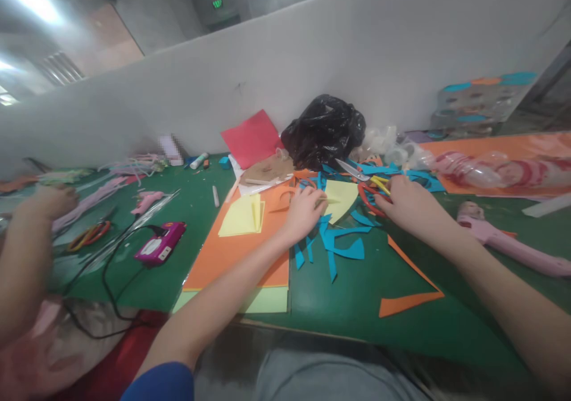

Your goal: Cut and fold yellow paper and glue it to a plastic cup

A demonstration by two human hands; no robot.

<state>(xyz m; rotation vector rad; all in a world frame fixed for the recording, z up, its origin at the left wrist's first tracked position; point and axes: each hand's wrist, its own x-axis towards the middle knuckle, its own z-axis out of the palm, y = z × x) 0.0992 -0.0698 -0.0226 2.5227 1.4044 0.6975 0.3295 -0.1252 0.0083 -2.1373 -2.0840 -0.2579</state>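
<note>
At the far left, a co-worker's hand rests over pink strips on the green desk, near orange-and-red scissors and a magenta corded tool. Further right, folded yellow paper lies on an orange sheet.

The person's left hand sits at the sheet's right edge, its fingers curled and apparently pinching the near corner of a pale yellow fan-shaped paper. That paper spreads to the right of those fingers – its long edge runs up and rightward – so the left hand is the nearer one, with the right hand just beyond its far side.

The right hand's fingers are clenched through red-handled scissors, whose blades are hidden, so how far they stand open can't be told. Blue paper scraps scatter below, a steel scissor blade lies above, and an orange offcut and a pink glue gun lie further right.
</note>
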